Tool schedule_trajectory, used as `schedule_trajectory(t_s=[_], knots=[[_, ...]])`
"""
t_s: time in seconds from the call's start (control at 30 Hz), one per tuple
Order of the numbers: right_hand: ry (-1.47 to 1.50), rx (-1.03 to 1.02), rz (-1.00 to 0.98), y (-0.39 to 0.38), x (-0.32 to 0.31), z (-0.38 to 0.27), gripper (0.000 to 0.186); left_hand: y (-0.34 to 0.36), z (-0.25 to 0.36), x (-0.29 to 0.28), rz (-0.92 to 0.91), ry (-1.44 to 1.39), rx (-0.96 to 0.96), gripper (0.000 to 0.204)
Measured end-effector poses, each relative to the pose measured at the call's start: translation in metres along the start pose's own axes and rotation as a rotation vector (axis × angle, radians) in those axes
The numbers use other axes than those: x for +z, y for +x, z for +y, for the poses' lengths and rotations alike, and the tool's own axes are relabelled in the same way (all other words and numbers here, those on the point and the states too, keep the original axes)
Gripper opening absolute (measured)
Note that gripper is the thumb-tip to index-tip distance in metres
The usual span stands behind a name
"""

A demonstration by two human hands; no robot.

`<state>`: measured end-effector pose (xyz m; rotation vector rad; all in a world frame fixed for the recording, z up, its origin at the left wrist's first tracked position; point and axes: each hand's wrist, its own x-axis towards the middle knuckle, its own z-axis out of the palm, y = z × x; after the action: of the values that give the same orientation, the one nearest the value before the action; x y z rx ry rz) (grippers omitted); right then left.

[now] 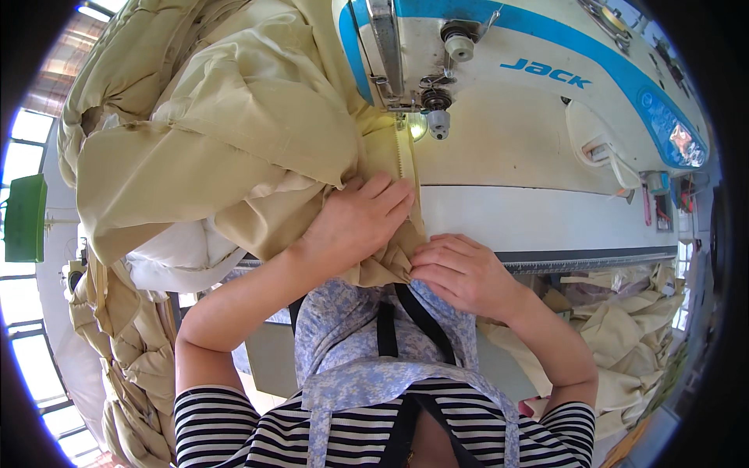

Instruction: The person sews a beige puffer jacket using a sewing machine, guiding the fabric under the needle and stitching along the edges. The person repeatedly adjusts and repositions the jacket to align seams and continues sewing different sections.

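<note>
Striped shirt lines the bottom; mid-frame, left hand presses and right hand pinches tan cloth, apparently aligning it, flatness needed next.

Two bare hands: one left hand and one right hand. One white sewing machine with a blue band, carrying two round metal dials, an upper dial and a lower dial, and one small glowing lamp. One pale, narrow toothed strip. Three masses of beige cloth: one large heap, one hanging bundle and one lower heap; the separate pieces in each cannot be counted. One long dark ruler strip. One green, box-shaped object. One blue-and-white patterned cloth apron. Two black-and-white striped sleeves.
</note>
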<state>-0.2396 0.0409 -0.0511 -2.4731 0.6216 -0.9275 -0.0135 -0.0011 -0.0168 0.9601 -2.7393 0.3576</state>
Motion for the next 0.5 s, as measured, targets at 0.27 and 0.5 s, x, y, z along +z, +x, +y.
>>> schedule_trajectory(t_s=[0.27,0.5], knots=[[-0.236,0.018,-0.02,0.003,0.0,0.001,0.03,-0.004,0.002,0.01,-0.006,-0.056,-0.046,0.036],[-0.305,-0.011,0.035,0.015,0.001,0.01,0.032,-0.001,0.003,0.011,0.214,-0.295,-0.235,0.024]])
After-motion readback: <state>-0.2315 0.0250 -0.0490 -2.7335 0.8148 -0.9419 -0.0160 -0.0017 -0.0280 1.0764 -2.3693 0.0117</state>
